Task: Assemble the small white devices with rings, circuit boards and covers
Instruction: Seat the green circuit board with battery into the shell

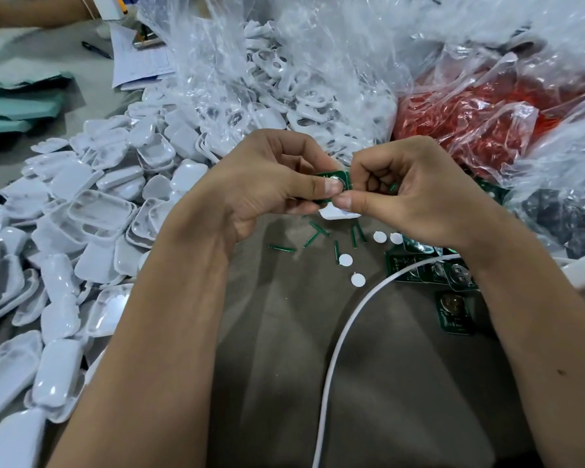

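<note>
Holding a small green rectangular circuit board (333,182) above the brown surface (402,383), the left hand (271,177) pinches it between thumb and fingers. The right hand (416,190) pinches its 3 o'clock edge. The step appears to be board preparation, possibly snapping off a tab; thin green strips (316,231) and white paper discs (358,279) lie at 6 o'clock. Next, seating the board calls for a glossy white rounded plastic cover (95,214) from the pile at 9 o'clock. Spare boards (455,310) rest at 4 o'clock.

Covers (81,231) left, circuit boards (453,275) right
</note>
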Action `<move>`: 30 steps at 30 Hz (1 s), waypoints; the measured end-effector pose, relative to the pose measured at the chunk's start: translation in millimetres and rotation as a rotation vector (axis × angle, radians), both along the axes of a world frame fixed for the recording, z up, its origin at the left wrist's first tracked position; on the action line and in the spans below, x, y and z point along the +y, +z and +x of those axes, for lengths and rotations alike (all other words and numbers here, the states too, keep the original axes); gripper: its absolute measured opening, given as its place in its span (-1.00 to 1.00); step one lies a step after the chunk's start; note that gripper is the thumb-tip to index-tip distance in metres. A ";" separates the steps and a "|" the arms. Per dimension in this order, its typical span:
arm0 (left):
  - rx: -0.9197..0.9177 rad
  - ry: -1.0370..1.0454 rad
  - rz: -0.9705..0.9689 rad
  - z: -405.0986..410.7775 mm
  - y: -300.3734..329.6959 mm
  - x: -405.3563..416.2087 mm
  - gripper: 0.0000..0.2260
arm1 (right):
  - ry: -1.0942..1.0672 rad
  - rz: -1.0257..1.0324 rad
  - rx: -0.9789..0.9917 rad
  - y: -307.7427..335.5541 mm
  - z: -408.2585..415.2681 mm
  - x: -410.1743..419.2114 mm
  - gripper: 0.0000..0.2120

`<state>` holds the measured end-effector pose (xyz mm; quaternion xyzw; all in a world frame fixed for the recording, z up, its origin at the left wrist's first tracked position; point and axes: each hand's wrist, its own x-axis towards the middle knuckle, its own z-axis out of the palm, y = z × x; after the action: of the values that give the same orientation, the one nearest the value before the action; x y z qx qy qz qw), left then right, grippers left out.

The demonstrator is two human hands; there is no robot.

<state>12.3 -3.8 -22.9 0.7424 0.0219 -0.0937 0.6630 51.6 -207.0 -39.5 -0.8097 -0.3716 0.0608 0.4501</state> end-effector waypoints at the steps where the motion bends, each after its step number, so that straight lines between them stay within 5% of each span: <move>1: 0.013 -0.004 -0.024 -0.1 0.1 0.0 -0.84 | 0.004 0.002 0.005 -0.2 0.6 -0.6 -0.65; 30: -0.002 0.129 0.106 -6.1 13.8 -5.3 -0.78 | -0.039 0.085 -0.038 -6.2 -5.6 8.5 -0.63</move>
<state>6.2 -9.2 -9.1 0.7737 0.0738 -0.0487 0.6273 45.9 -198.5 -45.7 -0.7978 -0.3664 0.0209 0.4783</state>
